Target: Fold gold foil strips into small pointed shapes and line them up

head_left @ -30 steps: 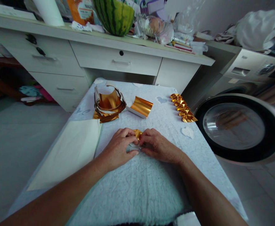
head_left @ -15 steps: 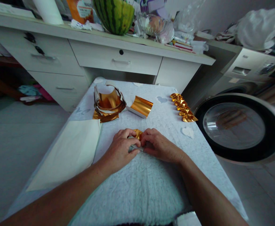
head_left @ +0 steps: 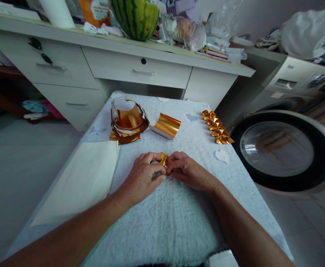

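Between my two hands, at the middle of the cloth-covered table, is a small piece of gold foil paper, partly hidden by my fingers. My left hand pinches its left side, and my right hand pinches its right side; the fingertips nearly meet. Beyond them lies a curled gold foil sheet with a pale underside. To its left sits a curled stack of gold foil sheets. A row of several folded gold foil pieces stands at the table's right edge.
A large pale paper sheet lies on the table's left side. Behind the table runs a white counter with drawers, holding a cut watermelon and plastic bags. The round washing machine door hangs open close to the table's right edge.
The pale underside flap that showed between my fingers is now folded out of sight. My right hand has shifted very slightly; the other things stay in place.
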The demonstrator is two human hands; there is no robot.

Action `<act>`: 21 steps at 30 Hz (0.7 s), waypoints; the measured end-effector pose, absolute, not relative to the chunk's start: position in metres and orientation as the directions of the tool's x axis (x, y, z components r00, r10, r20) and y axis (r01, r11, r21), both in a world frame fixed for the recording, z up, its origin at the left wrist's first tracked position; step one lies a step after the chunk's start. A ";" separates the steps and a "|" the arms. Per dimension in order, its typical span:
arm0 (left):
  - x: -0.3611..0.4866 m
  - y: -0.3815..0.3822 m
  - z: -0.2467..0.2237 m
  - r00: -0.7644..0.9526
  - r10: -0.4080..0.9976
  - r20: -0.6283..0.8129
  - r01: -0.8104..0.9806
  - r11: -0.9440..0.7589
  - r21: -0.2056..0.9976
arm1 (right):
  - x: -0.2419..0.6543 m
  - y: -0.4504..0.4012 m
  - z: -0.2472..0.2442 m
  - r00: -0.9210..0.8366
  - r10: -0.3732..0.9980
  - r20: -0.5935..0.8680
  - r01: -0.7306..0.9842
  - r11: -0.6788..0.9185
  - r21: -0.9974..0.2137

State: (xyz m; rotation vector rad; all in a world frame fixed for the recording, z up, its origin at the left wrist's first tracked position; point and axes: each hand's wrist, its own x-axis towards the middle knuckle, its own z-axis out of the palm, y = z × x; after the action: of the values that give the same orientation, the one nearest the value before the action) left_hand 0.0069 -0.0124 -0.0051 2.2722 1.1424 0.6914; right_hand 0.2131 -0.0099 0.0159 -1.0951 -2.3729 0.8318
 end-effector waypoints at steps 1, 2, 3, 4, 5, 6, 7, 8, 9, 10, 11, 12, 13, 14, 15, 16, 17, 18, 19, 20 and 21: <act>0.007 -0.012 -0.005 0.520 0.827 0.214 0.572 -0.523 0.632 | 0.213 -0.010 0.016 -0.612 0.784 0.103 0.546 0.512 -0.663; 0.007 -0.012 -0.005 0.521 0.826 0.214 0.570 -0.523 0.634 | 0.213 -0.010 0.016 -0.607 0.788 0.103 0.546 0.507 -0.667; 0.008 -0.012 -0.004 0.519 0.828 0.213 0.569 -0.521 0.636 | 0.213 -0.009 0.016 -0.601 0.792 0.105 0.546 0.503 -0.670; 0.008 -0.012 -0.004 0.515 0.830 0.214 0.570 -0.518 0.637 | 0.213 -0.009 0.016 -0.595 0.796 0.109 0.544 0.499 -0.675; 0.009 -0.012 -0.004 0.510 0.833 0.216 0.573 -0.515 0.637 | 0.213 -0.009 0.016 -0.588 0.801 0.115 0.540 0.494 -0.681; 0.009 -0.012 -0.004 0.504 0.836 0.216 0.577 -0.512 0.636 | 0.213 -0.009 0.015 -0.580 0.805 0.121 0.536 0.489 -0.688; 0.010 -0.012 -0.004 0.499 0.839 0.216 0.583 -0.509 0.633 | 0.213 -0.009 0.015 -0.572 0.810 0.125 0.533 0.483 -0.695; 0.011 -0.011 -0.004 0.495 0.842 0.214 0.590 -0.507 0.629 | 0.213 -0.010 0.016 -0.564 0.816 0.127 0.531 0.476 -0.701; 0.011 -0.011 -0.003 0.493 0.844 0.211 0.597 -0.504 0.624 | 0.213 -0.010 0.016 -0.555 0.822 0.126 0.531 0.467 -0.707; 0.012 -0.011 -0.003 0.490 0.846 0.208 0.603 -0.502 0.620 | 0.213 -0.010 0.016 -0.548 0.827 0.122 0.533 0.458 -0.711; 0.012 -0.012 -0.002 0.488 0.849 0.204 0.609 -0.499 0.616 | 0.213 -0.010 0.016 -0.544 0.831 0.116 0.535 0.450 -0.715; 0.013 -0.012 -0.002 0.487 0.850 0.201 0.615 -0.497 0.612 | 0.213 -0.011 0.017 -0.541 0.834 0.109 0.537 0.442 -0.718; 0.013 -0.012 -0.002 0.486 0.851 0.198 0.620 -0.495 0.608 | 0.213 -0.011 0.018 -0.539 0.836 0.102 0.539 0.435 -0.721; 0.013 -0.012 -0.002 0.486 0.852 0.195 0.625 -0.494 0.604 | 0.213 -0.011 0.018 -0.538 0.838 0.096 0.539 0.429 -0.725; 0.013 -0.012 -0.002 0.486 0.853 0.192 0.630 -0.494 0.600 | 0.213 -0.011 0.019 -0.539 0.838 0.091 0.536 0.424 -0.730; 0.013 -0.012 -0.002 0.486 0.853 0.191 0.634 -0.494 0.595 | 0.213 -0.011 0.020 -0.540 0.837 0.088 0.531 0.420 -0.735; 0.013 -0.012 -0.002 0.486 0.853 0.190 0.637 -0.495 0.591 | 0.213 -0.011 0.020 -0.541 0.837 0.087 0.527 0.417 -0.741; 0.013 -0.012 -0.002 0.485 0.853 0.190 0.641 -0.495 0.587 | 0.213 -0.011 0.020 -0.540 0.837 0.086 0.523 0.414 -0.745; 0.013 -0.012 -0.002 0.485 0.854 0.191 0.643 -0.496 0.583 | 0.212 -0.011 0.020 -0.539 0.838 0.086 0.521 0.413 -0.747; 0.013 -0.012 -0.002 0.484 0.854 0.192 0.647 -0.496 0.579 | 0.212 -0.011 0.020 -0.536 0.840 0.085 0.524 0.411 -0.746; 0.014 -0.012 -0.002 0.482 0.854 0.195 0.649 -0.497 0.576 | 0.212 -0.012 0.020 -0.533 0.842 0.083 0.531 0.409 -0.743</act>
State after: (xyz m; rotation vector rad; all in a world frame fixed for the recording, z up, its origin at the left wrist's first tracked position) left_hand 0.0136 -0.0123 -0.0024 2.3050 1.2495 0.6511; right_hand 0.2118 -0.0115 0.0199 -1.1700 -2.2206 0.9321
